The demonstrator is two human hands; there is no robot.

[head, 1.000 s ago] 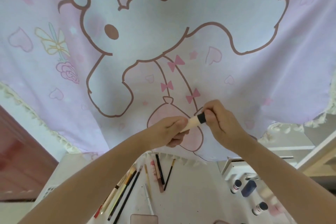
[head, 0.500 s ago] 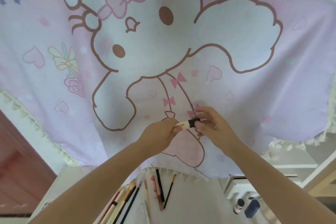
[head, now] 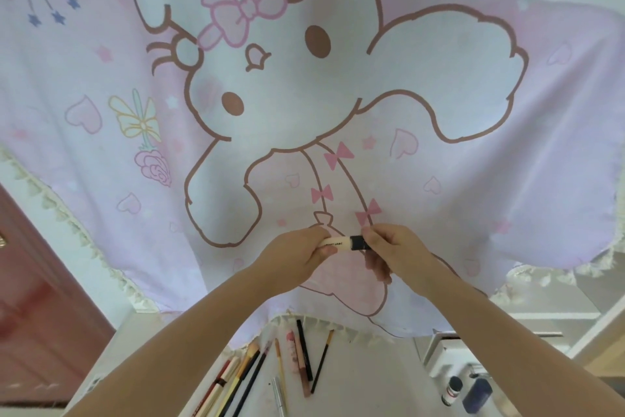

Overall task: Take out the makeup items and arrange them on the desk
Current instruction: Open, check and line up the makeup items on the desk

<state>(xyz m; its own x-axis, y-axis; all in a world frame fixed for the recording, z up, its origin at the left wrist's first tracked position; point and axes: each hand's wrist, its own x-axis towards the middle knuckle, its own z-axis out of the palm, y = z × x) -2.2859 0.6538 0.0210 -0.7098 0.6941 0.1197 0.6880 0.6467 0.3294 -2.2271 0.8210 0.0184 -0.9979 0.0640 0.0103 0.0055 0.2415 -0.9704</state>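
I hold a small cream makeup tube (head: 338,243) with a black cap (head: 359,243) level in front of me, above the white desk (head: 365,379). My left hand (head: 301,256) grips the cream body. My right hand (head: 394,252) pinches the black cap with its fingertips. On the desk below lie several brushes and pencils (head: 250,372) in a row, among them a black pencil (head: 304,349) and a thin dark brush (head: 321,362).
A large pink cartoon cloth (head: 304,95) with a fringed edge hangs behind the desk. A small dark-capped bottle (head: 451,391) and a dark blue bottle (head: 477,394) stand at the lower right by white furniture (head: 439,352). A reddish door (head: 30,298) is at the left.
The view has tilted up, so the hands and desk sit lower in the frame. Both hands keep hold of the tube, which has turned from slanted to level.
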